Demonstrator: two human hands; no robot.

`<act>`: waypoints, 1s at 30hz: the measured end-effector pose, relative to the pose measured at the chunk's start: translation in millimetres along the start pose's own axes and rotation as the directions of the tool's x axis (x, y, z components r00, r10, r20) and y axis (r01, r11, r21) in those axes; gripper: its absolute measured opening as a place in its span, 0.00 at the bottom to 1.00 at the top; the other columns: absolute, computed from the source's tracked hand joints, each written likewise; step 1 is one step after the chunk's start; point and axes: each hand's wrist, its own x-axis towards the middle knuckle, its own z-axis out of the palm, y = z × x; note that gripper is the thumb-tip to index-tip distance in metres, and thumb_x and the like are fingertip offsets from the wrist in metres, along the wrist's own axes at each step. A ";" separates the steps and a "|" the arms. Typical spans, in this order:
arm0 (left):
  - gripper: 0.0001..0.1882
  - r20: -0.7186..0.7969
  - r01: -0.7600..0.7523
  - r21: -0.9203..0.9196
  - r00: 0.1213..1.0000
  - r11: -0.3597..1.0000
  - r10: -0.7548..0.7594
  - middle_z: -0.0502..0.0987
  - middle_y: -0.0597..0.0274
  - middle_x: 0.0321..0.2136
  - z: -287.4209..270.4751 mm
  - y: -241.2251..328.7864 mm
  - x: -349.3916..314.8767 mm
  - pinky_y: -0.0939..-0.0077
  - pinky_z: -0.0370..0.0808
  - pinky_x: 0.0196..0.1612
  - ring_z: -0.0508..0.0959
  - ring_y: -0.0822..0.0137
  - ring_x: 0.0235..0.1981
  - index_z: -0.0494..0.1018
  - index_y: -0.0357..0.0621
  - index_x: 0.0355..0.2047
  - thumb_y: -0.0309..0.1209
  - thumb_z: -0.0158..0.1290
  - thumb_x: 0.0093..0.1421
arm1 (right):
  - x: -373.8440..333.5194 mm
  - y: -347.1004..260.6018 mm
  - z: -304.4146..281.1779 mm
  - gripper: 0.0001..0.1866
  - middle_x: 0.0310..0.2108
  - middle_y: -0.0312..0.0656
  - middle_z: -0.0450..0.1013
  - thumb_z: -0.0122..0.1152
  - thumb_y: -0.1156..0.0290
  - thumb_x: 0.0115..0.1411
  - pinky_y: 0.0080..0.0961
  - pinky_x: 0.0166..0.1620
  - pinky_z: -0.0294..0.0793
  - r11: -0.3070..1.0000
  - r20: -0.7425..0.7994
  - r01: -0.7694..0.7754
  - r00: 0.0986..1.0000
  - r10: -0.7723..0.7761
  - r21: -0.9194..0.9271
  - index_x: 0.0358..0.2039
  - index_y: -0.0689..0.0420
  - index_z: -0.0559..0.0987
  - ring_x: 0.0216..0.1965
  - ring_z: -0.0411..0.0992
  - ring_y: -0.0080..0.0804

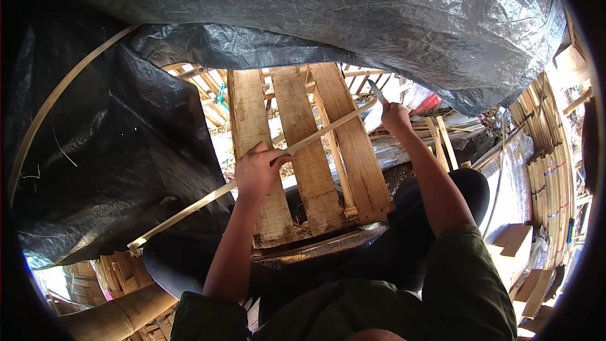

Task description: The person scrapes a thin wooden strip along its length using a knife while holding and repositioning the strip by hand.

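Observation:
A long pale bamboo strip (328,129) slants across me, from beside my left knee up to the far right. My left hand (257,172) is closed around its middle, thumb pressed along it. My right hand (396,120) grips a knife, whose handle is hidden in the fist. The knife's narrow blade (377,91) points up and away, close to the strip's far end; whether the two touch I cannot tell. Below the strip lies a bench of wooden planks (306,170) with gaps between them, reaching from my lap toward the far side.
A dark plastic tarp (315,12) hangs low over the far side, and another dark sheet (113,151) covers the left. A curved strip (60,95) runs along that sheet. Bundled slats (550,183) stand at the right, cardboard (533,290) below them. At lower left is a thick bamboo pole (120,316).

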 end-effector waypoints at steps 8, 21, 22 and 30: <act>0.21 0.014 0.034 0.055 0.999 0.998 -0.035 0.75 0.64 0.25 -3.4 -7.7 -4.0 0.66 0.73 0.28 0.78 0.57 0.25 0.79 0.47 0.26 0.52 0.61 0.48 | -22.8 -29.1 -1.6 0.24 0.26 0.64 0.74 0.43 0.58 0.66 0.53 0.39 0.72 0.996 0.024 0.075 0.997 -0.076 0.055 0.27 0.66 0.78 0.34 0.73 0.65; 0.16 0.004 -0.013 -0.079 1.000 0.997 0.014 0.73 0.61 0.24 -4.3 -6.1 -4.1 0.63 0.72 0.28 0.77 0.55 0.26 0.80 0.46 0.29 0.46 0.62 0.52 | 0.8 -5.7 -5.8 0.28 0.18 0.56 0.73 0.44 0.53 0.68 0.43 0.20 0.75 0.999 0.107 -0.022 0.994 0.017 0.048 0.28 0.68 0.76 0.16 0.75 0.51; 0.14 0.022 -0.024 -0.100 0.999 0.995 0.026 0.72 0.60 0.24 -4.5 -6.1 -3.5 0.63 0.71 0.28 0.77 0.55 0.26 0.80 0.47 0.31 0.44 0.61 0.53 | 3.6 0.6 -5.2 0.28 0.17 0.55 0.73 0.43 0.52 0.68 0.43 0.20 0.75 0.999 0.041 0.030 0.999 -0.031 0.017 0.28 0.68 0.76 0.16 0.74 0.50; 0.10 0.138 0.036 -0.189 0.990 0.981 -0.009 0.69 0.56 0.23 -12.8 -13.9 -3.9 0.61 0.70 0.30 0.74 0.55 0.27 0.82 0.49 0.35 0.37 0.60 0.56 | -31.7 -42.4 11.8 0.25 0.26 0.64 0.74 0.44 0.56 0.67 0.51 0.39 0.74 0.985 0.117 -0.015 0.993 -0.005 0.174 0.26 0.65 0.78 0.35 0.73 0.64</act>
